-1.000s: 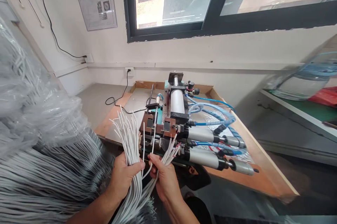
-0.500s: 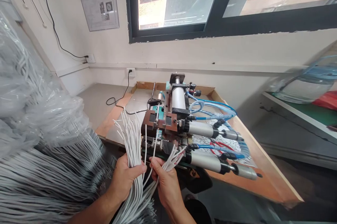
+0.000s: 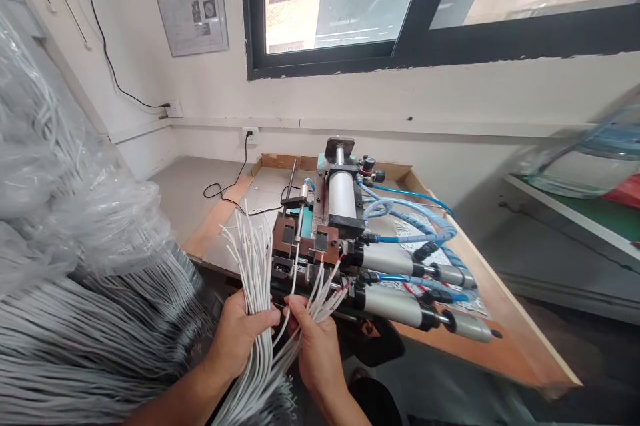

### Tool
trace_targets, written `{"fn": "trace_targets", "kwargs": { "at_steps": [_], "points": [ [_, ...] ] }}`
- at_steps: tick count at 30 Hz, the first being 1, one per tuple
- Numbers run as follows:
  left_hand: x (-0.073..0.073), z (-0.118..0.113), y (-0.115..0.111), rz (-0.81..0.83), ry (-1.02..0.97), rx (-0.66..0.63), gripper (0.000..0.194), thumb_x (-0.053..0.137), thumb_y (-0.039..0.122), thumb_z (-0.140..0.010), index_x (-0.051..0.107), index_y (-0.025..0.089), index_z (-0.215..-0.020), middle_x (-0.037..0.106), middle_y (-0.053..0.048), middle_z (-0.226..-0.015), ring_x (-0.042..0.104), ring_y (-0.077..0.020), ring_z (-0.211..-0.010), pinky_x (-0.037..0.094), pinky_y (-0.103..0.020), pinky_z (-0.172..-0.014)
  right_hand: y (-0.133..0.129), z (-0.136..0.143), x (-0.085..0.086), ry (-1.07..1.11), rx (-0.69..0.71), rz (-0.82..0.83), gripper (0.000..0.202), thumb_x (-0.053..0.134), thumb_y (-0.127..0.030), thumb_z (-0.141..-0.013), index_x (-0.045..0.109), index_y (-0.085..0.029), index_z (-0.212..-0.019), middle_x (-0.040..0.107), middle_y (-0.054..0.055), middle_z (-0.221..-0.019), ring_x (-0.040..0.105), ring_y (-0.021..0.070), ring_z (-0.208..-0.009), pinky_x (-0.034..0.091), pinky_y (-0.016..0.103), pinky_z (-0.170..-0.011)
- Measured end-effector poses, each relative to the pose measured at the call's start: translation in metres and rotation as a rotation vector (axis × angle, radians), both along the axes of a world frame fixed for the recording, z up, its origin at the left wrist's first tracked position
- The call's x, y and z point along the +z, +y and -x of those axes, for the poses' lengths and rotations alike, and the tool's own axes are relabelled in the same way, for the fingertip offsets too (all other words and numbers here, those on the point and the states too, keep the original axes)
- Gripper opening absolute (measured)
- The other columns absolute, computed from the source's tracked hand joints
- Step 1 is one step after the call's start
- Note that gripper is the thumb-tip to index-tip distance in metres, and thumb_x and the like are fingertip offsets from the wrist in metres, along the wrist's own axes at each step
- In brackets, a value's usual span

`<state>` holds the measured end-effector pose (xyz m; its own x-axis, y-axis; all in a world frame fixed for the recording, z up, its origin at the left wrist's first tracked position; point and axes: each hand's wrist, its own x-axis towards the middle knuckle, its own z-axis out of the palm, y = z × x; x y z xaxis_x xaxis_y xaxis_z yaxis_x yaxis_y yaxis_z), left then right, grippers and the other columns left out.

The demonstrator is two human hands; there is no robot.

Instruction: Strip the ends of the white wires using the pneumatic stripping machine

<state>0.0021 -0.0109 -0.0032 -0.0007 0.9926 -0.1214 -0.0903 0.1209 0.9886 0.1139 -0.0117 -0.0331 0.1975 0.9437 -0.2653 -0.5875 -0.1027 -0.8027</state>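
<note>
A thick bundle of white cables stands upright in my left hand, its thumb laid across the front. My right hand pinches one single white cable between thumb and forefinger. That cable's upper end reaches the gap between the brown clamp blocks of a pneumatic machine. A smaller group of cables with reddish tips fans out from my right hand, in front of the machine's lower part. Both hands are close together, and the cables run down between them.
Piles of grey cables, partly under clear plastic, fill the left side. Silver cylinders with blue hoses stick out right over the wooden-edged table. A shelf holds a large clear bottle.
The machine's clamp blocks and upper right cylinder have shifted position. A loose cable near my left thumb no longer stands apart, and the reddish-tipped cables sit slightly further left and higher.
</note>
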Motion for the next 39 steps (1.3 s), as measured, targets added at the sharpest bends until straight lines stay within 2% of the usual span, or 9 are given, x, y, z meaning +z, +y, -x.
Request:
{"fn": "trace_targets", "kwargs": {
  "at_steps": [6, 12, 16, 19, 25, 29, 31, 35, 39],
  "points": [
    [0.001, -0.001, -0.001, 0.028, -0.103, 0.006, 0.013, 0.066, 0.012, -0.061, 0.059, 0.014, -0.072, 0.059, 0.002, -0.057, 0.053, -0.0119, -0.053, 0.042, -0.025, -0.055, 0.003, -0.001, 0.009, 0.058, 0.003, 0.053, 0.024, 0.073, -0.035, -0.056, 0.061, -0.014, -0.057, 0.048, -0.004, -0.045, 0.036, 0.008, -0.041, 0.027, 0.022, -0.043],
    [0.007, -0.004, -0.002, 0.083, -0.202, 0.061, 0.017, 0.069, 0.015, -0.059, 0.057, 0.014, -0.072, 0.058, 0.003, -0.055, 0.053, -0.0103, -0.048, 0.043, -0.023, -0.05, 0.005, -0.003, 0.005, -0.014, 0.035, 0.028, 0.026, 0.073, -0.037, -0.057, 0.062, -0.014, -0.059, 0.045, -0.005, -0.043, 0.033, 0.0084, -0.041, 0.026, 0.023, -0.044],
    [0.01, 0.0, 0.001, 0.08, -0.28, 0.078, 0.018, 0.068, 0.017, -0.061, 0.056, 0.015, -0.074, 0.046, 0.009, -0.039, 0.04, -0.0057, -0.033, 0.032, -0.018, -0.037, 0.0, -0.01, 0.0, -0.058, 0.089, -0.022, 0.024, 0.071, -0.037, -0.06, 0.063, -0.014, -0.058, 0.046, -0.004, -0.046, 0.033, 0.0085, -0.044, 0.026, 0.023, -0.045],
    [0.013, 0.003, 0.001, 0.049, -0.288, 0.025, 0.011, 0.065, 0.019, -0.065, 0.057, 0.014, -0.07, 0.041, 0.01, -0.032, 0.034, -0.0051, -0.028, 0.028, -0.018, -0.034, -0.013, -0.016, -0.009, -0.125, 0.227, -0.058, 0.024, 0.07, -0.037, -0.062, 0.065, -0.014, -0.061, 0.05, -0.002, -0.05, 0.035, 0.0089, -0.046, 0.026, 0.023, -0.046],
    [0.023, 0.0, -0.008, -0.016, -0.146, -0.109, 0.012, 0.061, 0.021, -0.067, 0.065, 0.01, -0.072, 0.064, -0.005, -0.059, 0.056, -0.0122, -0.047, 0.035, -0.019, -0.037, -0.041, -0.02, -0.024, -0.266, 0.327, -0.102, 0.023, 0.066, -0.038, -0.067, 0.065, -0.015, -0.065, 0.051, -0.001, -0.055, 0.037, 0.0106, -0.052, 0.03, 0.024, -0.052],
    [0.025, -0.005, -0.013, -0.027, -0.082, -0.119, 0.011, 0.061, 0.019, -0.065, 0.065, 0.011, -0.071, 0.067, -0.009, -0.073, 0.062, -0.0184, -0.062, 0.035, -0.018, -0.036, -0.052, -0.015, -0.015, -0.364, 0.362, -0.1, 0.023, 0.065, -0.039, -0.068, 0.063, -0.016, -0.063, 0.052, -0.001, -0.057, 0.037, 0.0113, -0.053, 0.03, 0.024, -0.053],
    [0.025, -0.007, -0.015, -0.017, -0.08, -0.136, 0.007, 0.061, 0.018, -0.064, 0.063, 0.012, -0.066, 0.068, -0.009, -0.079, 0.061, -0.0173, -0.059, 0.034, -0.019, -0.036, -0.056, -0.012, -0.008, -0.382, 0.391, -0.102, 0.023, 0.065, -0.039, -0.068, 0.063, -0.016, -0.061, 0.051, -0.002, -0.055, 0.038, 0.0116, -0.053, 0.03, 0.024, -0.054],
    [0.024, -0.006, -0.022, 0.037, -0.115, -0.219, 0.003, 0.062, 0.016, -0.061, 0.06, 0.014, -0.062, 0.065, -0.002, -0.063, 0.05, -0.0089, -0.039, 0.035, -0.021, -0.037, -0.065, -0.006, 0.001, -0.376, 0.423, -0.099, 0.024, 0.065, -0.039, -0.067, 0.064, -0.016, -0.062, 0.053, -0.001, -0.057, 0.042, 0.0132, -0.056, 0.032, 0.025, -0.056],
    [0.023, -0.008, -0.024, 0.057, -0.199, -0.206, 0.01, 0.066, 0.014, -0.057, 0.058, 0.013, -0.063, 0.059, 0.001, -0.052, 0.046, -0.0069, -0.035, 0.034, -0.019, -0.035, -0.07, -0.001, 0.009, -0.332, 0.365, -0.108, 0.02, 0.064, -0.035, -0.068, 0.062, -0.016, -0.066, 0.055, 0.0, -0.063, 0.045, 0.0147, -0.061, 0.035, 0.026, -0.061]
  ]
}}
